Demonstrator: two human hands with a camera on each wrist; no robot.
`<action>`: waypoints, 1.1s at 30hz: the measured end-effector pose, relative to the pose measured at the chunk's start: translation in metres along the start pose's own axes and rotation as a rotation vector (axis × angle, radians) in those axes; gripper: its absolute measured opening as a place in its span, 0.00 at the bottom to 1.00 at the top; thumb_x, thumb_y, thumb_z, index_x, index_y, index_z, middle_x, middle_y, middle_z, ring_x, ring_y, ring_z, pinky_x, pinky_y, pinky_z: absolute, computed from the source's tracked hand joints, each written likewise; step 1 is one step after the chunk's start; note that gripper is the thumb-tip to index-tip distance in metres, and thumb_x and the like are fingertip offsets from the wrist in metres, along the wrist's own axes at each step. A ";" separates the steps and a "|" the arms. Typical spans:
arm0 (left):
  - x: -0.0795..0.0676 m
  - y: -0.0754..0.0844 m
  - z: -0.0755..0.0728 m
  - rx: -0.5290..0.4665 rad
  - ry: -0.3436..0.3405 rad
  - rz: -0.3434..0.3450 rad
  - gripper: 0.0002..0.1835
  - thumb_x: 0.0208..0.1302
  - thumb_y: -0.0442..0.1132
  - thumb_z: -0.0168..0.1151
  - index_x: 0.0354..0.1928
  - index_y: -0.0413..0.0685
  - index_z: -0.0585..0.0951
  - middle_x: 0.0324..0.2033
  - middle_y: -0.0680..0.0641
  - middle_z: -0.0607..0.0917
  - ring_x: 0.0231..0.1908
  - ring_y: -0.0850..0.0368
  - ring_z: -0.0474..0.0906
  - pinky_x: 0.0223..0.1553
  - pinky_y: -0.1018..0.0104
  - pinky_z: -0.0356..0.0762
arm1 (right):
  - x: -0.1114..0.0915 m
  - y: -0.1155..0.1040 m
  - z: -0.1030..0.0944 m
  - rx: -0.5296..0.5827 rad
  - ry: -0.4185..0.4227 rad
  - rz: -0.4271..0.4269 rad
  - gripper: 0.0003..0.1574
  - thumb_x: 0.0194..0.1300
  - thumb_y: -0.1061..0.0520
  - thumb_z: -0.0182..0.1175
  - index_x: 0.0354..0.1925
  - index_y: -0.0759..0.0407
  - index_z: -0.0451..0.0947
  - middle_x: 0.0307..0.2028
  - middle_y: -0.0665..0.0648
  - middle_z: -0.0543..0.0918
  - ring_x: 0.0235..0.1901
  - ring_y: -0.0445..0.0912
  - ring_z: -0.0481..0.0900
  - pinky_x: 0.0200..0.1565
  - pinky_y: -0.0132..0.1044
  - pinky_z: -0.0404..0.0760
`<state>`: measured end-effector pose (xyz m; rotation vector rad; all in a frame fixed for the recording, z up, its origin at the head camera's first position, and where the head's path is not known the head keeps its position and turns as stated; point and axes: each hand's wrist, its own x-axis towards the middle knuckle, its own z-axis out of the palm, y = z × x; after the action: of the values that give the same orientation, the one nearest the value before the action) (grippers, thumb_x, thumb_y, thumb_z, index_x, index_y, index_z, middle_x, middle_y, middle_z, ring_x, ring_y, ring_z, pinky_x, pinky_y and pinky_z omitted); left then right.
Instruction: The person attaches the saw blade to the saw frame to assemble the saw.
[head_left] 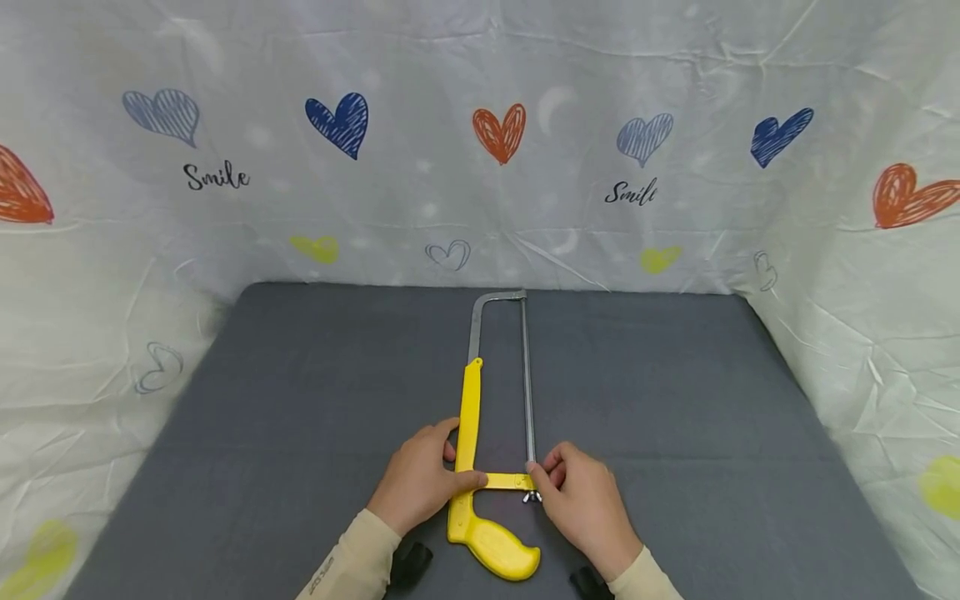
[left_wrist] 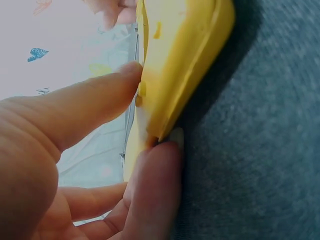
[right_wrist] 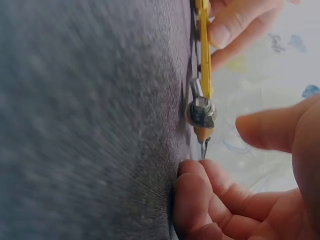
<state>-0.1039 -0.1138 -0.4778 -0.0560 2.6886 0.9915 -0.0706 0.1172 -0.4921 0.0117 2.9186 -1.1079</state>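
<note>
A hacksaw (head_left: 469,417) with a yellow handle and a grey metal front bow lies on the dark grey cloth, its blade (head_left: 527,375) on the right. My left hand (head_left: 420,479) holds the yellow frame where the crossbar (head_left: 506,482) meets it, thumb on top and fingers along the outer side. At the crossbar's right end, my right hand (head_left: 588,500) is beside the blade's near end and the wing nut (right_wrist: 201,112). The right wrist view shows its thumb (right_wrist: 265,127) raised apart from the frame, with loosely curled fingers (right_wrist: 192,195) low against the cloth.
The dark grey cloth (head_left: 637,375) covers the table. White fabric walls (head_left: 420,75) with printed hearts stand behind and at both sides. Two black objects (head_left: 411,567) show near the wrists at the bottom of the head view.
</note>
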 end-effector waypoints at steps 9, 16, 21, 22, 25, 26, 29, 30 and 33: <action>0.003 -0.004 0.000 -0.037 -0.001 0.003 0.51 0.53 0.53 0.87 0.76 0.42 0.74 0.37 0.50 0.81 0.34 0.55 0.75 0.35 0.63 0.76 | -0.011 -0.001 0.003 -0.068 -0.018 0.017 0.23 0.61 0.38 0.80 0.31 0.46 0.77 0.23 0.45 0.73 0.20 0.40 0.67 0.25 0.32 0.67; 0.004 -0.004 0.001 -0.041 -0.001 -0.003 0.51 0.53 0.52 0.88 0.76 0.43 0.74 0.37 0.50 0.81 0.34 0.55 0.75 0.35 0.63 0.76 | -0.017 -0.004 0.004 -0.132 -0.034 -0.002 0.27 0.56 0.37 0.83 0.29 0.45 0.75 0.22 0.44 0.71 0.19 0.40 0.65 0.23 0.32 0.64; 0.004 -0.003 0.002 -0.037 -0.006 -0.013 0.52 0.52 0.53 0.88 0.76 0.43 0.74 0.38 0.50 0.81 0.34 0.55 0.75 0.35 0.63 0.76 | -0.017 -0.008 0.007 -0.191 -0.021 0.018 0.29 0.54 0.38 0.84 0.26 0.45 0.73 0.20 0.46 0.69 0.17 0.41 0.64 0.22 0.34 0.61; 0.004 -0.003 0.002 -0.035 -0.006 -0.014 0.52 0.52 0.53 0.88 0.77 0.43 0.74 0.38 0.50 0.81 0.34 0.55 0.75 0.35 0.63 0.76 | -0.017 -0.009 0.007 -0.200 -0.020 0.018 0.29 0.55 0.39 0.84 0.25 0.45 0.73 0.19 0.46 0.69 0.17 0.41 0.64 0.22 0.34 0.61; 0.005 -0.003 0.002 -0.030 -0.005 -0.015 0.52 0.52 0.53 0.88 0.77 0.43 0.74 0.38 0.50 0.81 0.34 0.55 0.75 0.35 0.62 0.76 | -0.016 -0.011 0.009 -0.219 -0.017 0.024 0.28 0.55 0.40 0.84 0.25 0.45 0.72 0.19 0.46 0.68 0.17 0.41 0.64 0.22 0.35 0.61; 0.005 -0.004 0.002 -0.028 -0.004 -0.014 0.52 0.52 0.54 0.88 0.77 0.43 0.74 0.38 0.50 0.81 0.34 0.55 0.75 0.36 0.62 0.76 | -0.016 -0.011 0.009 -0.224 -0.017 0.024 0.28 0.55 0.40 0.84 0.25 0.46 0.72 0.19 0.46 0.68 0.17 0.42 0.65 0.22 0.35 0.61; 0.005 -0.005 0.003 -0.024 -0.003 -0.008 0.53 0.52 0.54 0.88 0.77 0.43 0.74 0.38 0.51 0.81 0.35 0.55 0.75 0.37 0.61 0.77 | -0.017 -0.011 0.009 -0.233 -0.015 0.026 0.28 0.54 0.41 0.85 0.25 0.46 0.73 0.20 0.47 0.69 0.18 0.42 0.65 0.23 0.35 0.62; 0.005 -0.005 0.003 -0.025 -0.002 -0.007 0.53 0.52 0.54 0.88 0.77 0.43 0.74 0.38 0.51 0.81 0.35 0.55 0.75 0.38 0.61 0.77 | -0.017 -0.011 0.009 -0.234 -0.016 0.027 0.28 0.54 0.41 0.85 0.25 0.46 0.73 0.20 0.47 0.69 0.18 0.42 0.65 0.23 0.35 0.62; 0.005 -0.005 0.004 -0.028 0.004 -0.007 0.54 0.51 0.54 0.88 0.77 0.43 0.73 0.38 0.51 0.81 0.35 0.55 0.75 0.39 0.61 0.77 | -0.017 -0.011 0.008 -0.234 -0.013 0.018 0.29 0.53 0.42 0.85 0.26 0.47 0.73 0.20 0.47 0.69 0.18 0.41 0.65 0.23 0.35 0.62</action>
<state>-0.1067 -0.1153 -0.4851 -0.0727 2.6760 1.0284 -0.0533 0.1034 -0.4906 0.0270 3.0093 -0.7552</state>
